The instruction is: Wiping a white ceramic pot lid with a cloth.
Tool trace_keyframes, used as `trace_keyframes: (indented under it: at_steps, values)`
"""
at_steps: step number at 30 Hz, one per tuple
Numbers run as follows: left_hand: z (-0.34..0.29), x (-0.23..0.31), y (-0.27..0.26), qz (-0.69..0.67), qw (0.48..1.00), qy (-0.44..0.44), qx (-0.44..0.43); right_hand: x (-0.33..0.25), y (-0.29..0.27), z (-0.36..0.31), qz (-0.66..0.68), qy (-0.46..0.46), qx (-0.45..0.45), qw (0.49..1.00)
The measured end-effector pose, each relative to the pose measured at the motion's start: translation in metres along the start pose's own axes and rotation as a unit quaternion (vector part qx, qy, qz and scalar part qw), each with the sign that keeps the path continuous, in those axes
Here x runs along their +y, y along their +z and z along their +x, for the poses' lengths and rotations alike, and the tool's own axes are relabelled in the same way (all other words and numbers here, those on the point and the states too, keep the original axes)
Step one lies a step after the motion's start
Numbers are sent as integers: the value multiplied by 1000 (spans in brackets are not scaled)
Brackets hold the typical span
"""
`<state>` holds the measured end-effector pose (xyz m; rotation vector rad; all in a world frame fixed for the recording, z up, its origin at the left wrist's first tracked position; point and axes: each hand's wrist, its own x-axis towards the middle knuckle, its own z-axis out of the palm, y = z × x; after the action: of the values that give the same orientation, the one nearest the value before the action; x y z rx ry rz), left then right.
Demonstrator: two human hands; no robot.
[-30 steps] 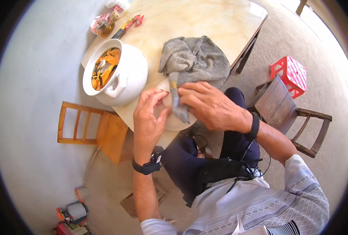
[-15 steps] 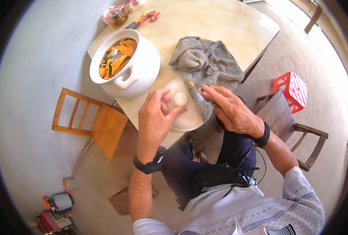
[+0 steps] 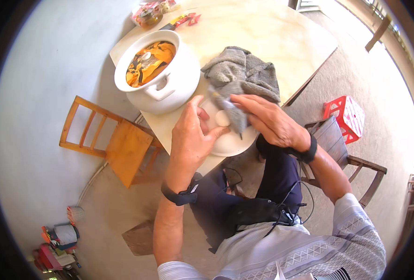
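A white round lid [image 3: 230, 148] with a ball-shaped white knob [image 3: 222, 118] lies at the near edge of the table. My left hand [image 3: 190, 135] is curled at the knob's left side, thumb just under it and fingers bent above. My right hand [image 3: 274, 122] presses its fingers on a loose end of a grey cloth [image 3: 244, 70] over the lid's right part. That end is blurred, and the rest lies bunched on the table beyond. Left of the cloth stands a big white pot [image 3: 181, 88] with a side handle, holding orange and black patterned material.
At the table's far left lie a brown jar [image 3: 148, 17], a dark-handled knife [image 3: 169, 26] and red wrappers [image 3: 188, 18]. A wooden chair [image 3: 127, 144] stands at left. Right of the table are a dark wooden chair [image 3: 330, 137] and a red-and-white stool [image 3: 347, 116].
My right hand has moved slightly left with the cloth end, closer to the knob. My left hand stays by the knob. The whole view has shifted a little.
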<state>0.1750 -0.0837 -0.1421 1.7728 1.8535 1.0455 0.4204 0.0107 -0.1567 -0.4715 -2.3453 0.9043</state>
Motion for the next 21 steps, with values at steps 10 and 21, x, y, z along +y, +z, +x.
trace_keyframes:
  at_steps: [10,21]
  values:
    - [2,-1,-2,-7,1000,-17,-22,-10,-1,1,-41,-13,-1,999]
    - [2,6,-6,-21,999,-21,-23,22,4,30,21,-18,-17,999]
